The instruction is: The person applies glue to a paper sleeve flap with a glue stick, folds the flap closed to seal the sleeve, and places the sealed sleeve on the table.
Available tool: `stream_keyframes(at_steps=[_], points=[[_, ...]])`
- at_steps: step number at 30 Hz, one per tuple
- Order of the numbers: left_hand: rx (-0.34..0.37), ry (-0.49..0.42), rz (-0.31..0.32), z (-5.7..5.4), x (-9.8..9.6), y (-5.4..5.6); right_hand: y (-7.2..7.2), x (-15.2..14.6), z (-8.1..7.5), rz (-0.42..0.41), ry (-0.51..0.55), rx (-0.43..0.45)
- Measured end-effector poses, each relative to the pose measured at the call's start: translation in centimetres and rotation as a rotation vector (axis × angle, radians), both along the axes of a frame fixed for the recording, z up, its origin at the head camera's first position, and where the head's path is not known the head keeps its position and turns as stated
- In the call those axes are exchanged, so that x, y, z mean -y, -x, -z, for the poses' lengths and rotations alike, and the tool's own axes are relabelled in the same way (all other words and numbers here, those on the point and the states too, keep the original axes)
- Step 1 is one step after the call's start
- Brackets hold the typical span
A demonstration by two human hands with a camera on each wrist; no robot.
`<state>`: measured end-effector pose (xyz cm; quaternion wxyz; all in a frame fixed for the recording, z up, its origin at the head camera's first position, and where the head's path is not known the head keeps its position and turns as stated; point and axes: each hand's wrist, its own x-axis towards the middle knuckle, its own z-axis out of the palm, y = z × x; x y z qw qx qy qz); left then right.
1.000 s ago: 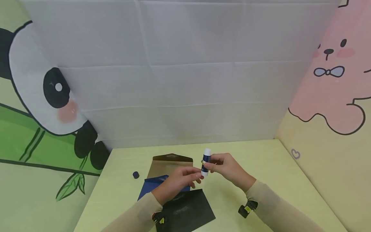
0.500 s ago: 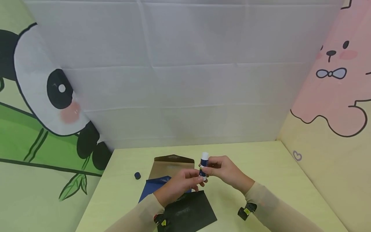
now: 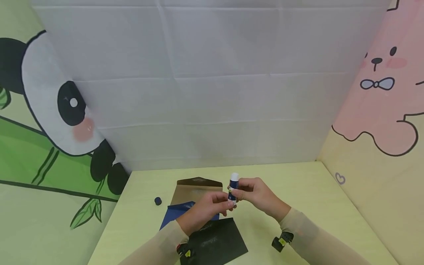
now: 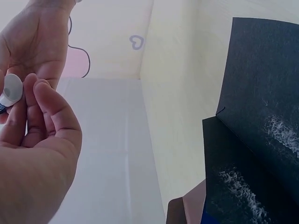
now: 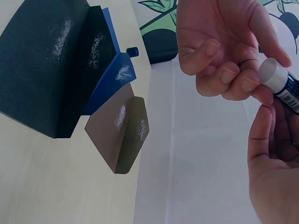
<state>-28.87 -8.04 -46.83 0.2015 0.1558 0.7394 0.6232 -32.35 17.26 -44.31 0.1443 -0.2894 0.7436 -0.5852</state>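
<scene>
An uncapped glue stick [image 3: 233, 188], blue with white ends, is held up over the table, its white top tilted slightly right. My right hand [image 3: 261, 195] grips its middle between thumb and fingers. With thumb and fingertips, my left hand [image 3: 207, 209] pinches the white bottom end [image 5: 273, 73]. Below the hands lies a black envelope [image 3: 220, 241] with its flap open. A blue envelope [image 3: 177, 210] and a brown envelope [image 3: 187, 193] lie partly covered behind it. White glue smears [image 5: 97, 51] show on the envelopes in the right wrist view.
A small dark blue cap [image 3: 158, 201] stands on the pale yellow table [image 3: 291, 184] left of the envelopes. A white sheet [image 3: 212, 95] hangs behind the table. Walls with painted cartoon animals, a panda [image 3: 43, 92] and a pink bear [image 3: 381, 110], flank both sides.
The glue stick has come down and slightly left to meet my left hand, whose thumb and fingers have closed on its bottom end. The envelopes and cap stay where they were.
</scene>
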Motion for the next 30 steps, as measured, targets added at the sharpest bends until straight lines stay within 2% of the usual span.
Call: stream_keyframes(at_steps=[7,22,30], points=[[0.007,0.003,-0.017,-0.1,-0.5,0.1,0.6,-0.5,0.1,-0.016,-0.016,-0.015],[-0.028,0.012,-0.08,0.0,-1.8,0.8,2.1,-1.1,0.1,-0.033,-0.027,-0.035],[-0.03,0.014,-0.104,0.1,-2.2,1.2,2.8,-1.3,0.8,-0.038,-0.03,-0.039]])
